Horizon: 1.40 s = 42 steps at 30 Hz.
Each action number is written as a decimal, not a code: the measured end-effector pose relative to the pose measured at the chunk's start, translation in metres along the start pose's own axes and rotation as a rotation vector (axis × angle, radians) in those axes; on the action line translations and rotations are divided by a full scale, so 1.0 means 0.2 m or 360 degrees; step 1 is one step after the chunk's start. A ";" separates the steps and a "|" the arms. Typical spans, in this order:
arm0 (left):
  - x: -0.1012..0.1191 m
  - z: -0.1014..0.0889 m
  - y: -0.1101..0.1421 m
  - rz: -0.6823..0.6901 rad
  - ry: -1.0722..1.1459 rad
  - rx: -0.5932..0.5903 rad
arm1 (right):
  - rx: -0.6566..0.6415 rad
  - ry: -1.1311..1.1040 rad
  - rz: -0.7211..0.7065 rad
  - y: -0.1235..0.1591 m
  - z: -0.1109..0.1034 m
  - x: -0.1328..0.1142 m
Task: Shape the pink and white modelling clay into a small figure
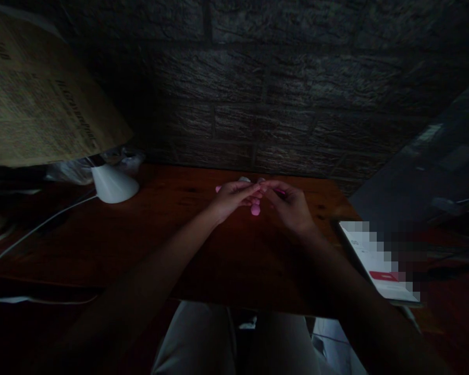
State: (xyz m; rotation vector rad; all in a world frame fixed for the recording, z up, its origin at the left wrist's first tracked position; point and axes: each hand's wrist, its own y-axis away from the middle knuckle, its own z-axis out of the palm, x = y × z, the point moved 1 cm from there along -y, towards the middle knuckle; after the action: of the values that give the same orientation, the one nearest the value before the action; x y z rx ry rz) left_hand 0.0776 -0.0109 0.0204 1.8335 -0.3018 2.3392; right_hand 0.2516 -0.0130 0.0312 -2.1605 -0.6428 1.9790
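Note:
My left hand (234, 197) has its fingers closed around a small pink item with rounded ends, perhaps a soft toy (255, 209). One rounded end hangs below the fingers, and another pink bit shows at the left of the hand. A small whitish part is visible just behind the fingers. My right hand (287, 200) is closed in a pinch, its fingertips meeting the left ones. Inside it shows a thin, bright magenta stick-like thing (281, 192). Its tip is hidden, and the dim light blurs the finer detail.
The wooden table (164, 234) backs onto a dark brick-patterned wall (238, 88). At the left stands a lamp with a white base (115, 185), a newsprint-patterned shade (42, 99) and a white cable (35, 232). A lit tablet-like screen (375, 260) lies at the right edge.

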 end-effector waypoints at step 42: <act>0.03 0.01 0.01 0.0097 -0.0038 0.0001 | 0.0101 -0.0190 0.0193 0.00 -0.01 -0.02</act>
State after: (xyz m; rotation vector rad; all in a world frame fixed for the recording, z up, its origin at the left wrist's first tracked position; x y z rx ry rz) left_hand 0.0785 -0.0139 0.0260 1.8796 -0.3654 2.3585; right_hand 0.2542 -0.0135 0.0346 -2.1042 -0.4672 2.1719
